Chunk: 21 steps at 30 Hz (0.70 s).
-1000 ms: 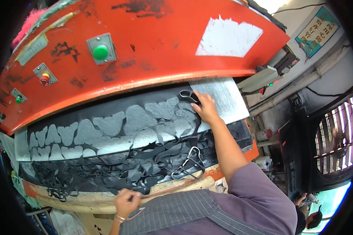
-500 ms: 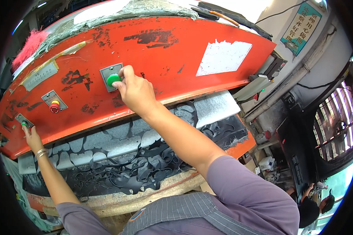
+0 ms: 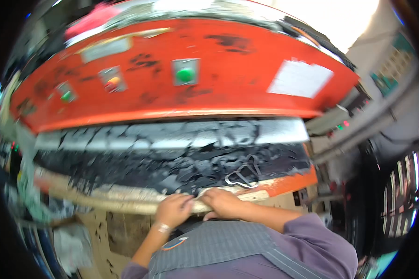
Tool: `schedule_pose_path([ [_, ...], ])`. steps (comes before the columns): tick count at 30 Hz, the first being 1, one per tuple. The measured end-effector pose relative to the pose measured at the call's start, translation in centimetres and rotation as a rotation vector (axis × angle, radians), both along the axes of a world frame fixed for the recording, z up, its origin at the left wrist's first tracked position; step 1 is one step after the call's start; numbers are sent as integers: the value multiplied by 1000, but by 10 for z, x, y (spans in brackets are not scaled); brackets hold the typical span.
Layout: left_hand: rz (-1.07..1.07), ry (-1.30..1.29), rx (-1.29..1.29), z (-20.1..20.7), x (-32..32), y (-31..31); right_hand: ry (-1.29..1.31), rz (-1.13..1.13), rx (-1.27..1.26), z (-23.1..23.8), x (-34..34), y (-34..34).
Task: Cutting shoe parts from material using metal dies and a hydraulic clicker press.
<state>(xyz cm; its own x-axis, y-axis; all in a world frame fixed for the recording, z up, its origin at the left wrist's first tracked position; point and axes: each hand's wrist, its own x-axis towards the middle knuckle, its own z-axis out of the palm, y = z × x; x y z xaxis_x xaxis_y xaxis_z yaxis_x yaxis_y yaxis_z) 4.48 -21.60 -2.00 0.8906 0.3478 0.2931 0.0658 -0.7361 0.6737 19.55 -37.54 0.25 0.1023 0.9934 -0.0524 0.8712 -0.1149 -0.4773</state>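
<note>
My left hand (image 3: pixel 174 210) and my right hand (image 3: pixel 221 202) are close together at the worn, cream-coloured front edge (image 3: pixel 125 200) of the machine's bed. The fingers of both are curled in at that edge. Blur hides what they grip. Just beyond my right hand, a thin, light outline-shaped metal cutting die (image 3: pixel 245 174) rests on black cut scraps (image 3: pixel 172 162). Behind the scraps lies a pale grey cutting board (image 3: pixel 284 130) with dark cut marks.
A red machine beam (image 3: pixel 237 88) spans the far side. It carries a large green button (image 3: pixel 185 75), a red button (image 3: pixel 111 84) and a small green button (image 3: pixel 67 96). Pale plastic sheeting (image 3: pixel 29 186) hangs at left; a pipe (image 3: pixel 358 132) runs at right.
Both hands have left the green buttons and come down to the front edge, close together. The metal die now shows on the scraps. The view has shifted and blurred.
</note>
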Motion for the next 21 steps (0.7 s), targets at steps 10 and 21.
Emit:
schedule_pose_path([
  [10, 351, -76, 160, -46, 70, -125, -374, -88, -154, -1, 24, -85],
  [21, 534, -67, 217, -29, 42, -170, -867, -489, 27, 82, 293, -114],
])
